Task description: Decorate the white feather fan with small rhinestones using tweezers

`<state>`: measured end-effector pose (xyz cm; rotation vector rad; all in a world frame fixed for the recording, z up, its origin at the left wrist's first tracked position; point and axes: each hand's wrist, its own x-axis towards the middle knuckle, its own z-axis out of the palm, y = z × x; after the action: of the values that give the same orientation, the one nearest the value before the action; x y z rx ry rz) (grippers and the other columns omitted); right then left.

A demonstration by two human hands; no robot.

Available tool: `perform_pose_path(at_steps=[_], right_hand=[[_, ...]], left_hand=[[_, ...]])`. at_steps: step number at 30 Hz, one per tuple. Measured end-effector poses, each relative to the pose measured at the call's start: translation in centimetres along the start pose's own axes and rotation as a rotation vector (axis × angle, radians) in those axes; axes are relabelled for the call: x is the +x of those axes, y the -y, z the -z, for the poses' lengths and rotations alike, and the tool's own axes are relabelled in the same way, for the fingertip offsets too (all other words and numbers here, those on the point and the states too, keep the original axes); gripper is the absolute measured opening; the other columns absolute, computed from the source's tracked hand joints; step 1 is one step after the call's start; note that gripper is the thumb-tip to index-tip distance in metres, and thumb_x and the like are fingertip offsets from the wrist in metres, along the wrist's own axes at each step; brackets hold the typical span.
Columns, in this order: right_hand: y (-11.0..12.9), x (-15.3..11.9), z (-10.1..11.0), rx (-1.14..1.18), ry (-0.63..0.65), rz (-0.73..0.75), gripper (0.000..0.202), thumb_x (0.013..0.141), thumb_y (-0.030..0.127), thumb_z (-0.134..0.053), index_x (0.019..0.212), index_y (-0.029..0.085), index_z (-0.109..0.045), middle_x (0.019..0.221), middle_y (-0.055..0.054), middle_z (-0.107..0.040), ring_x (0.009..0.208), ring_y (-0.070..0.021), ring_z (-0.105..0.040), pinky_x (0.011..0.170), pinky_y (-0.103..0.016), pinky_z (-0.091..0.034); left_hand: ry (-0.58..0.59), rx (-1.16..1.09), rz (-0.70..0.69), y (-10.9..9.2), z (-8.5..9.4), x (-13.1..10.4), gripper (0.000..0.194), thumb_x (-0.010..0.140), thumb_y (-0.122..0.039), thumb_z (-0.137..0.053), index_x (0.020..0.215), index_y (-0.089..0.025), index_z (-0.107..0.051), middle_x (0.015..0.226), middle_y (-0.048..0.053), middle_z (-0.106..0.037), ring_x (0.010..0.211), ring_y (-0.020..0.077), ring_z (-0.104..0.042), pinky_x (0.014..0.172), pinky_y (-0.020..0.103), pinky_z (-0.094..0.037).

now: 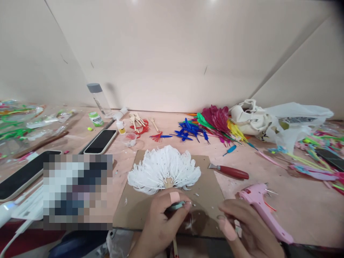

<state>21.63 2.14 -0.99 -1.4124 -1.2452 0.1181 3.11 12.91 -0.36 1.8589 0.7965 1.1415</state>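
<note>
A white feather fan (164,166) lies spread on a sheet of brown cardboard (212,190), its handle running down toward me. My left hand (168,215) is closed above the fan's handle, with thumb and forefinger pinching a slim teal-grey object (177,206) whose kind I cannot make out. The handle's lower end (175,247) shows below this hand. To the right, my right hand (244,225) is curled with thumb and fingers close together. Something small and whitish (238,227) shows among its fingers. Both hands wear plasters.
A red-handled knife (233,172) and a pink glue gun (263,208) lie to the right. Blue feathers (192,129) and dark red feathers (215,118) are farther back. A phone (100,141), a small glue bottle (120,127) and a clear bottle (99,100) are at left.
</note>
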Motion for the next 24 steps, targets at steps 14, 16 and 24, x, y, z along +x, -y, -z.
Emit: perform_pose_path(at_steps=[14,16,24], right_hand=[[2.0,3.1,-2.7,-0.043,0.277,0.424,0.012,0.101,0.018,-0.066,0.102,0.026,-0.075,0.087,0.002,-0.081,0.074,-0.0102,-0.076,0.068,-0.019,-0.063],[2.1,3.2,-2.9,-0.025,0.296,0.416,0.014,0.097,0.014,-0.067,0.099,0.025,-0.075,0.086,0.002,-0.080,0.072,-0.0108,-0.075,0.066,-0.020,-0.063],[2.6,2.8,-3.8,0.048,0.262,0.271,0.009,0.094,0.019,-0.069,0.090,0.026,-0.073,0.079,0.002,-0.076,0.066,-0.0120,-0.073,0.060,-0.020,-0.061]], left_hand=[[0.219,-0.077,0.024,0.3,2.2,-0.7,0.025,0.102,-0.035,-0.074,0.084,-0.020,-0.083,0.077,0.002,-0.080,0.073,0.0146,-0.070,0.072,0.023,-0.050],[0.253,-0.060,0.043,0.4,2.5,-0.6,0.027,0.102,-0.038,-0.074,0.084,-0.020,-0.084,0.077,0.003,-0.080,0.073,0.0155,-0.069,0.071,0.024,-0.049],[0.283,-0.041,0.032,0.2,3.4,-0.6,0.034,0.104,-0.048,-0.069,0.090,-0.020,-0.082,0.079,0.004,-0.077,0.074,0.0173,-0.069,0.071,0.026,-0.050]])
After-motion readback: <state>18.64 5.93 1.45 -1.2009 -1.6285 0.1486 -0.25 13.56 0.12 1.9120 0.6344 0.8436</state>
